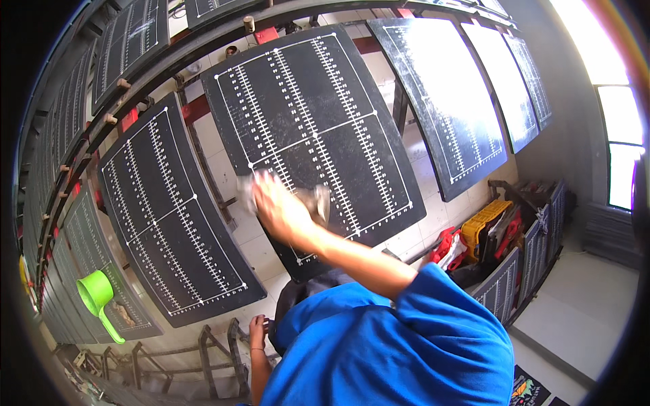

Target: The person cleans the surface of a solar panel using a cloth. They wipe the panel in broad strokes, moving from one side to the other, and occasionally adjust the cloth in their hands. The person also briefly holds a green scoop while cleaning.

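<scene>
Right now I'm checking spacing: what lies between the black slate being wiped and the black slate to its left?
Head view: a pale gap with a dark rack bar between the middle black slate and left black slate.

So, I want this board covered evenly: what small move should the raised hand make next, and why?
Probably slide the right hand a little to the right along the middle black board. The hand is motion-blurred, with a pale blurred thing at it, low on the board's left side, so most of the marked face lies to the right and above. The left hand is down by the metal rack.
</scene>
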A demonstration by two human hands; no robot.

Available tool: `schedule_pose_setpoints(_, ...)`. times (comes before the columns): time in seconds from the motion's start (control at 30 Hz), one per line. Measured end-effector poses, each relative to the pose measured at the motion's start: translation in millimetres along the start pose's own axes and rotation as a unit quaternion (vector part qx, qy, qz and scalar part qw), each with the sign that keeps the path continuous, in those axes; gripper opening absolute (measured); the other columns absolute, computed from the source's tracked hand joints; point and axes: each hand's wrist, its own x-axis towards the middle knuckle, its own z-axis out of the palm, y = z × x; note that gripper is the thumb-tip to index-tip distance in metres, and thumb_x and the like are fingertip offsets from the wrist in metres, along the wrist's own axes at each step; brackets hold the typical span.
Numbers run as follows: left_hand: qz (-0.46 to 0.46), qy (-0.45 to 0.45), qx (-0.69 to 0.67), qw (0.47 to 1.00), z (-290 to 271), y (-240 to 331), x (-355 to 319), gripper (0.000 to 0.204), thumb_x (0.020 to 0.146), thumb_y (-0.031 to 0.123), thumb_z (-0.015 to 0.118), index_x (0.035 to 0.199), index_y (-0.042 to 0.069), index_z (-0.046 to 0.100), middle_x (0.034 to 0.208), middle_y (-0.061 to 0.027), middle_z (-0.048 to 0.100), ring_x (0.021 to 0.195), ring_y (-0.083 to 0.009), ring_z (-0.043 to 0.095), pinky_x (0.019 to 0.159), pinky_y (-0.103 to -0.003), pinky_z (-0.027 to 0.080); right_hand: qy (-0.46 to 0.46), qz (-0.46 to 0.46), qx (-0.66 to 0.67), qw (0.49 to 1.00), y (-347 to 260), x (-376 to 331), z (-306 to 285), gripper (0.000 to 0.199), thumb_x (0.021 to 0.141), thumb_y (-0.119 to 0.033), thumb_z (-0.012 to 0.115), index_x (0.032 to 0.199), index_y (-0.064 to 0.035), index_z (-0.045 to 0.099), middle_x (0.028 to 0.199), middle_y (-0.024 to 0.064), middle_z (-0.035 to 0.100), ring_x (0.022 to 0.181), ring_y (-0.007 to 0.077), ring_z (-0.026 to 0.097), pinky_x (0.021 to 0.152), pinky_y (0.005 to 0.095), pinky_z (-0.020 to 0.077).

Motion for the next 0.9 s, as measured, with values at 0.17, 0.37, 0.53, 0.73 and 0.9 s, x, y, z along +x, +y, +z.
schedule_pose_setpoints(0.17, -0.004, -0.036, 0.009, 0.999, 22.7, 11.9, 19.9, 0.036, 0.100, 0.038, 0.055, 0.112, 0.005, 0.063, 0.102, -0.0089, 0.070, 0.088, -0.0200, 0.067, 0.068, -0.033, 0.051, -0.145, 0.202, 0.016, 0.968, 69.2, -129.4, -67.1, 0.052, 0.090, -0.014, 0.058, 0.141, -0.0053, 0.053, 0.151, 0.0181, 0.049, 0.145, 0.0379, 0.039, 0.119, 0.0593, 0.0268)
schedule_pose_setpoints(0.37, 0.307, -0.261, 0.192, 0.895, 130.7, 147.3, -24.8, 0.031, 0.099, 0.026, 0.056, 0.092, -0.001, 0.071, 0.095, -0.0121, 0.072, 0.088, -0.0193, 0.066, 0.083, -0.032, 0.050, 0.166, 0.211, -0.207, 0.941, 281.7, 12.2, -36.0, 0.045, 0.094, -0.010, 0.050, 0.138, 0.0023, 0.052, 0.142, 0.0280, 0.048, 0.132, 0.0495, 0.043, 0.112, 0.0552, 0.0337)
schedule_pose_setpoints(0.53, 0.348, -0.505, 0.208, 0.762, 200.7, 198.1, -59.1, 0.037, 0.106, 0.033, 0.050, 0.100, 0.005, 0.074, 0.101, -0.0128, 0.068, 0.103, -0.0267, 0.064, 0.095, -0.036, 0.048, 0.018, 0.144, -0.244, 0.959, 208.2, 180.8, 19.6, 0.055, 0.097, -0.022, 0.044, 0.141, 0.0111, 0.044, 0.142, 0.0333, 0.050, 0.132, 0.0462, 0.050, 0.114, 0.0525, 0.0374)
schedule_pose_setpoints(0.73, 0.335, -0.559, 0.214, 0.728, 227.2, 195.6, -56.7, 0.056, 0.106, 0.048, 0.044, 0.088, 0.004, 0.074, 0.096, -0.0151, 0.068, 0.096, -0.0309, 0.062, 0.090, -0.041, 0.047, -0.089, -0.088, 0.209, 0.970, 23.8, 1.0, -24.8, 0.058, 0.091, -0.015, 0.056, 0.144, 0.0049, 0.045, 0.152, 0.0243, 0.043, 0.145, 0.0376, 0.039, 0.122, 0.0503, 0.0263)
schedule_pose_setpoints(0.9, 0.359, -0.501, 0.165, 0.770, 237.1, 189.8, -60.0, 0.054, 0.107, 0.047, 0.043, 0.092, 0.008, 0.077, 0.096, -0.0128, 0.066, 0.096, -0.0314, 0.061, 0.093, -0.040, 0.046, -0.040, 0.157, 0.002, 0.987, 160.7, -73.5, -54.8, 0.054, 0.095, -0.010, 0.054, 0.145, 0.0055, 0.043, 0.154, 0.0284, 0.038, 0.145, 0.0435, 0.035, 0.121, 0.0557, 0.0245)
